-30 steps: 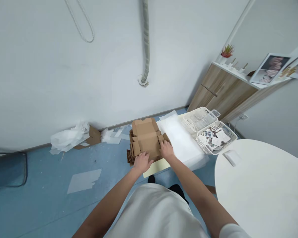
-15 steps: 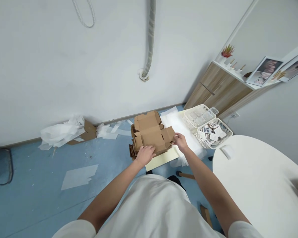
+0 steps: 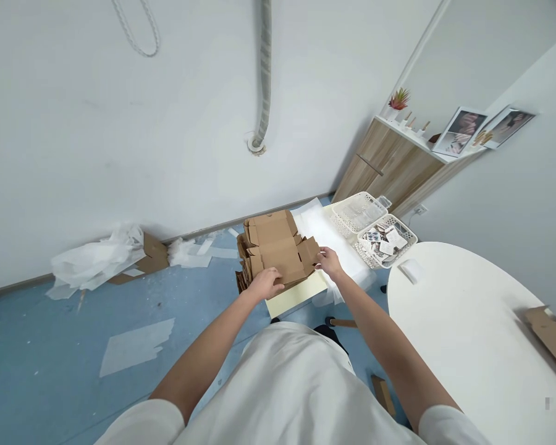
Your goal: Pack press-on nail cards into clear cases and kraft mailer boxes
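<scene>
An unfolded brown cardboard box (image 3: 280,250) lies on top of a stack of similar flattened boxes, on a pale yellow tabletop (image 3: 299,295). My left hand (image 3: 265,284) is at the box's near left corner, its fingers bent over the flap there. At the right side, my right hand (image 3: 328,262) pinches the edge of a side flap between thumb and fingers. White foam sheeting (image 3: 327,232) spreads over the tabletop just right of the stack.
Two white plastic baskets, one with cards (image 3: 387,241), stand at the tabletop's far right. A round white table (image 3: 454,309) is to my right, with more cardboard (image 3: 549,334) on it. Wrapping scraps (image 3: 102,259) lie on the blue floor by the wall. A wooden cabinet (image 3: 393,161) stands behind.
My view has turned a little to the right. My left hand has shifted from lying on the box to curling at its corner. My right hand stays at the side flap.
</scene>
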Tool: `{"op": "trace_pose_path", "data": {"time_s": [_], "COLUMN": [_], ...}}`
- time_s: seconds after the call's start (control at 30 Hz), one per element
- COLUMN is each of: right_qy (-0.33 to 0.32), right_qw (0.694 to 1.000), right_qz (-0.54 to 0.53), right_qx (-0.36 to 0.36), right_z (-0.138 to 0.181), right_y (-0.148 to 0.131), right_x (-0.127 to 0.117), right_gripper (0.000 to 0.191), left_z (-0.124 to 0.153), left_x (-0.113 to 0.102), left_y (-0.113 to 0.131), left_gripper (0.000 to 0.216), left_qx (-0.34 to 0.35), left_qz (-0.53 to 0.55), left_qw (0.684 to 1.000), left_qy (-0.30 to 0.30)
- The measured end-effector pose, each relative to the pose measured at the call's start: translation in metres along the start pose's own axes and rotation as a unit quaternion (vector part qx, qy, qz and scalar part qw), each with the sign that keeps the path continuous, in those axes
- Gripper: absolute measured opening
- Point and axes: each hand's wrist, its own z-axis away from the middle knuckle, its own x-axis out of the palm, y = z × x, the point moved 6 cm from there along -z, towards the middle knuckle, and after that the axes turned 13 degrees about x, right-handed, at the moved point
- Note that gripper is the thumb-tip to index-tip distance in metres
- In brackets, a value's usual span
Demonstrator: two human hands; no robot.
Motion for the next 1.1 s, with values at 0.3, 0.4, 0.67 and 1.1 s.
{"op": "trace_pose_path", "data": {"time_s": [0.3, 0.4, 0.67, 1.1], "right_qy": [0.063, -0.031, -0.015, 0.031], "right_qw": [0.9, 0.872, 0.999, 0.997], "right_qz": [0.3, 0.378, -0.01, -0.055], "right_qx": [-0.31, -0.309, -0.037, -0.043], "right_z": [0.075, 0.087, 0.049, 0.031], "right_y": [-0.014, 0.008, -0.004, 0.006], "right_x": [0.029, 0.053, 0.017, 0.009], "right_gripper": [0.024, 0.022, 0.076, 0.046], "left_z": [-0.005, -0.003, 0.004, -0.015], "left_x": [-0.009, -0.016, -0.024, 0.002], "left_y": [-0.002, 0.005, 0.054, 0.008], "left_gripper": [0.028, 0.028, 0.024, 0.025], "left_qx": [0.021, 0.0, 0.11, -0.023], "left_qz": [-0.062, -0.14, -0.236, -0.186], "left_qw": [0.998, 0.989, 0.951, 0.982], "left_qy": [-0.003, 0.036, 0.169, -0.013]}}
